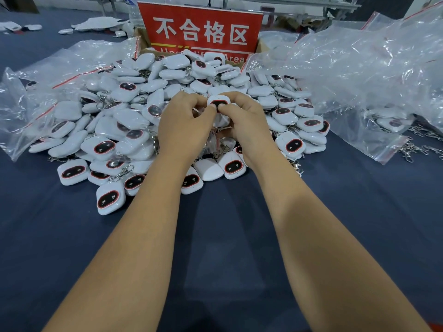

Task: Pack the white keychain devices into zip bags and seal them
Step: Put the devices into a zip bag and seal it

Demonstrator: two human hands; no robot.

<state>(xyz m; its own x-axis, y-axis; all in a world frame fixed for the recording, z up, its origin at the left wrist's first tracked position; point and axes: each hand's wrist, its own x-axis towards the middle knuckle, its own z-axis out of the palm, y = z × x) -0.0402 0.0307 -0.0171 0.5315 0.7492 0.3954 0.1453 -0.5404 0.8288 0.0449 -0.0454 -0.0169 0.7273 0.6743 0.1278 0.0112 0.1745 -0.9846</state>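
Both my hands up over heap of devices on desk; left hand and right hand fingers pinch one device. I judge it light, hard, smooth shell, likely slippery; best pinched by edges. Bag film at it: cannot tell

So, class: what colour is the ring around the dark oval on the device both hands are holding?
Red, outlining the dark oval on the white device; the head view shows it.
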